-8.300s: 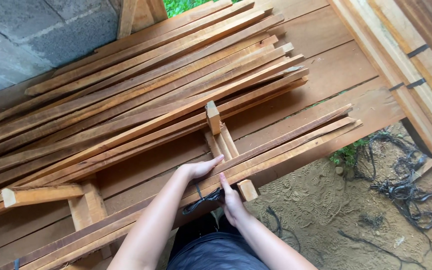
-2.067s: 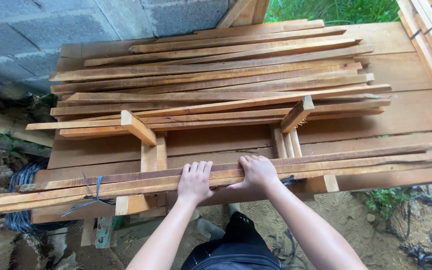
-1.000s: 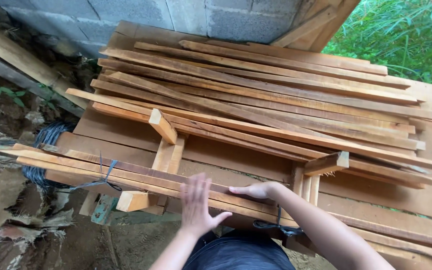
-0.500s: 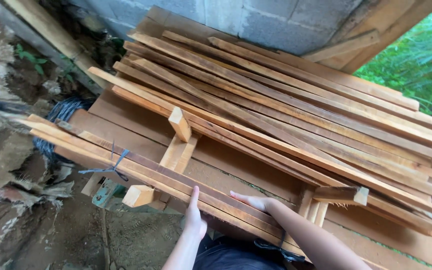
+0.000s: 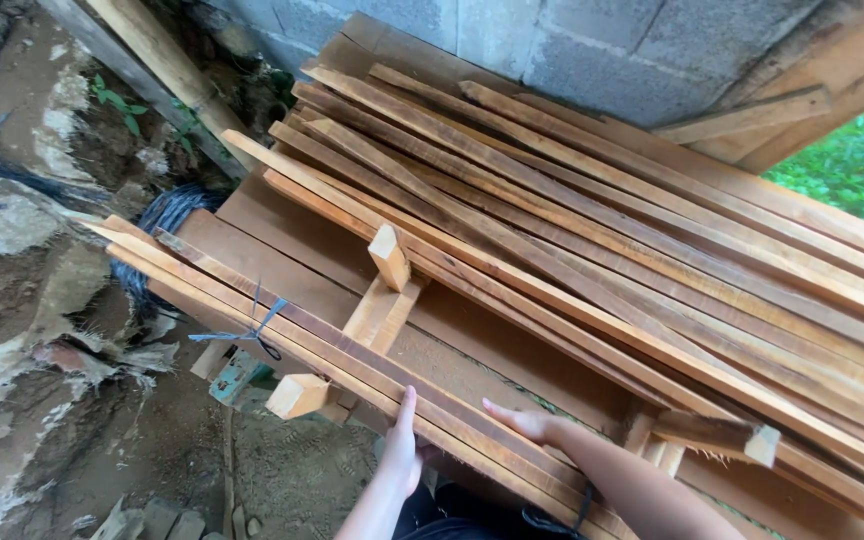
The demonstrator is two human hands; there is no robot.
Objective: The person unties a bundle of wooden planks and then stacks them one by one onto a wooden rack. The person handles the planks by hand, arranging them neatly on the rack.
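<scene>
Tied slat bundle (image 5: 352,355) lying along near edge of wooden platform (image 5: 282,225), blue string (image 5: 252,330) near left end. Left hand (image 5: 402,450) flat, fingers straight, pressed on bundle's near side. Right hand (image 5: 524,422) open, laid on top; nothing pinched. Even pressure from both palms advised, bundle kept level. Upright stop block (image 5: 389,257) and loose slat pile (image 5: 602,240) crowding far side; open room only toward near-left, over dirt ground (image 5: 72,400).

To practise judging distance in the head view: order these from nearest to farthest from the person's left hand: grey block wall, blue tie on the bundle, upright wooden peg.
From the left hand:
1. Blue tie, left, on the bundle.
2. Upright wooden peg, above, mid-bench.
3. Grey block wall, far back.
</scene>
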